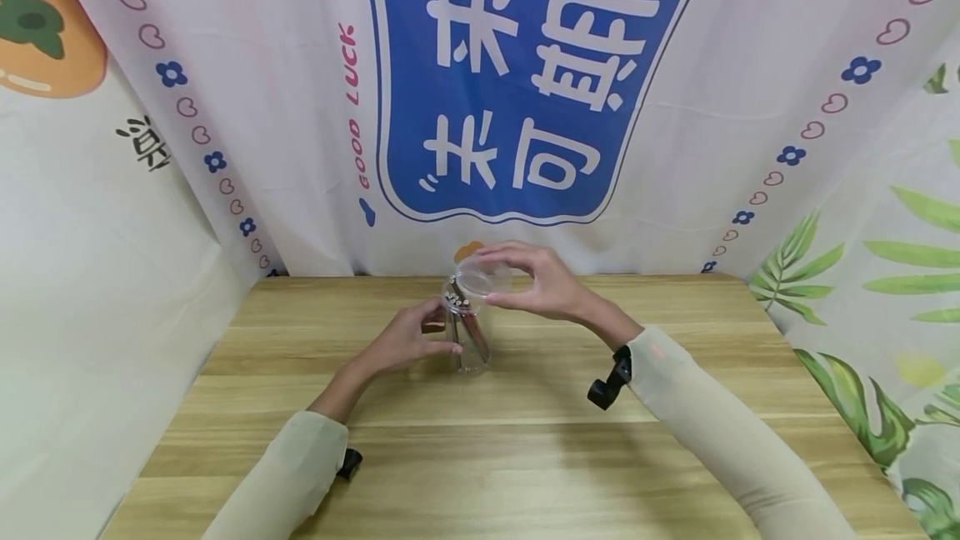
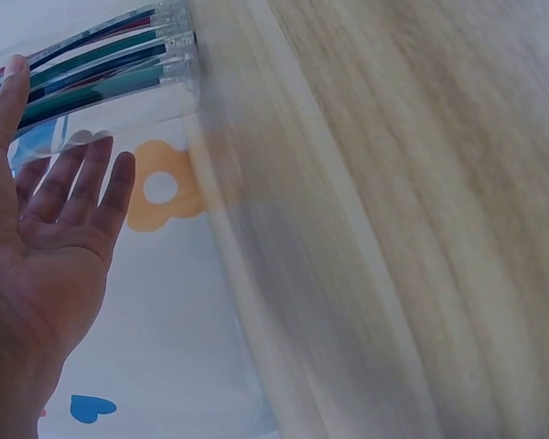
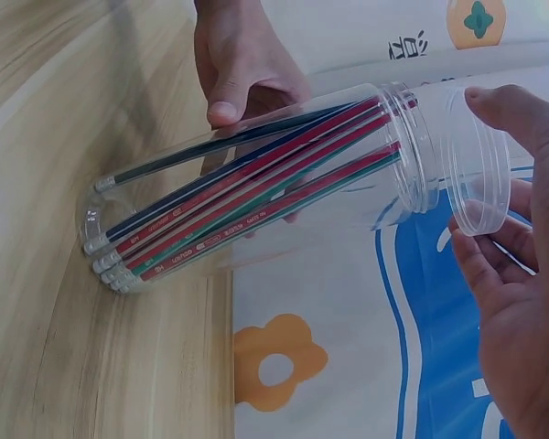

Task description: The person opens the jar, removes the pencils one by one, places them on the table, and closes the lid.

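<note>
A clear plastic jar (image 1: 477,362) stands upright near the back of the table. Several pencils (image 3: 247,206) in red, green and dark blue lean inside it, with silvery ends at the jar's base. My left hand (image 1: 405,340) holds the jar's side, thumb on the near face and fingers reaching behind. A round clear lid (image 3: 482,169) is pinched at its rim between the thumb and fingers of my right hand (image 1: 543,283). It is tilted just beside the jar's uncovered mouth; whether the rims touch I cannot tell.
The wooden table (image 1: 480,457) ends at a hanging printed cloth (image 1: 645,248) close behind the jar. Both forearms wear light sleeves, with a black wrist mount (image 1: 611,379) at the right wrist and another at the left.
</note>
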`<state>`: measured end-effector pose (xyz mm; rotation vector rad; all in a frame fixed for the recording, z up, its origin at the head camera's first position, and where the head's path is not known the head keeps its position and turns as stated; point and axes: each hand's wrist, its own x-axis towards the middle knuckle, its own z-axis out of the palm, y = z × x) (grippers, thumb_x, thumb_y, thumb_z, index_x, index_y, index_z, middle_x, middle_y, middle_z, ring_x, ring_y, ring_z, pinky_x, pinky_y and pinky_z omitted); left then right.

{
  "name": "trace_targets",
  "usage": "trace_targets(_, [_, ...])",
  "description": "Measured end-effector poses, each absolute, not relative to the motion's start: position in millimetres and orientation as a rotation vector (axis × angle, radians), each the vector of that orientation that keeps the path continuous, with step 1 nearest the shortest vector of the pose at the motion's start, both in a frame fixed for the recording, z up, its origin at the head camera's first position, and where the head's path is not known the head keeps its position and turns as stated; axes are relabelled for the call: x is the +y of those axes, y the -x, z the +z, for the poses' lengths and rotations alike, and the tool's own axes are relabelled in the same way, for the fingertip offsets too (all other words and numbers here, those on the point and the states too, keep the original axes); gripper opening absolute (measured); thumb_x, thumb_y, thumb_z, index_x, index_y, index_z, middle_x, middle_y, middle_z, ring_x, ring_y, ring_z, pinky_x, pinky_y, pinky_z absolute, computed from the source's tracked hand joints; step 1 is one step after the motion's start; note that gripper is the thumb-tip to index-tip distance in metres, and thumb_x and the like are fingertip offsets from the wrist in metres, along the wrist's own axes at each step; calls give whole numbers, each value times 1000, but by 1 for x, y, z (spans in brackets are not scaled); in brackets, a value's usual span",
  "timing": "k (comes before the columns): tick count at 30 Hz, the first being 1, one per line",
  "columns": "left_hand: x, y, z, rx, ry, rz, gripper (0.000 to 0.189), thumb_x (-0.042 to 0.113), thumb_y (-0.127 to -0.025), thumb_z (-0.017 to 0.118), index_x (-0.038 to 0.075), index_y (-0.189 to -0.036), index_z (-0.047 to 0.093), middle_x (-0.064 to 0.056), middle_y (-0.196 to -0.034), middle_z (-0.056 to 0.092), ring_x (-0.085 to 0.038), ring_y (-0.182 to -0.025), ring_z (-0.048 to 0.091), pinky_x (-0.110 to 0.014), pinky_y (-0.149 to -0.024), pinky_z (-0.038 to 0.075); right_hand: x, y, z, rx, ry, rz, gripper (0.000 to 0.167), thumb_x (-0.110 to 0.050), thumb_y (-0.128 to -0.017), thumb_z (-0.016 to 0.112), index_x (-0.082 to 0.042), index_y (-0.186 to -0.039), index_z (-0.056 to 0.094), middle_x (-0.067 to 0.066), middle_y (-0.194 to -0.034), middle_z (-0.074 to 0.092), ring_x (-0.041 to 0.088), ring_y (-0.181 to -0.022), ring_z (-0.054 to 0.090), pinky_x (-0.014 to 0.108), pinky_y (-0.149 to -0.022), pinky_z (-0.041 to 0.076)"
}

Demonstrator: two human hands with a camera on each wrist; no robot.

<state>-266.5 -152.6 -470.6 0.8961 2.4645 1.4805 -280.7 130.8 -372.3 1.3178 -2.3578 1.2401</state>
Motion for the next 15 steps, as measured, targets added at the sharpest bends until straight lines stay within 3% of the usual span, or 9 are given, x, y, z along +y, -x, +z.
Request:
trace_targets(10, [-155, 263, -468, 2467, -873, 1476, 66, 22, -90, 87, 4, -147, 57, -16, -138, 68, -37, -127, 66, -55, -111, 53, 151, 270, -378, -2333, -1254, 1227, 55, -17, -85, 90, -8, -136, 72, 6, -142, 68, 26, -134, 61, 54, -108, 54])
trace_targets(15, [-155, 264, -467, 2474, -843, 1484, 68, 24, -92, 86, 5, -150, 55, -15, -137, 68, -36, -126, 66, -56, -110, 53, 165, 264, -379, -2348, -1227, 1206, 56, -18, -86, 89, -5, -137, 70, 8, -143, 67, 28, -135, 60, 53, -115, 49])
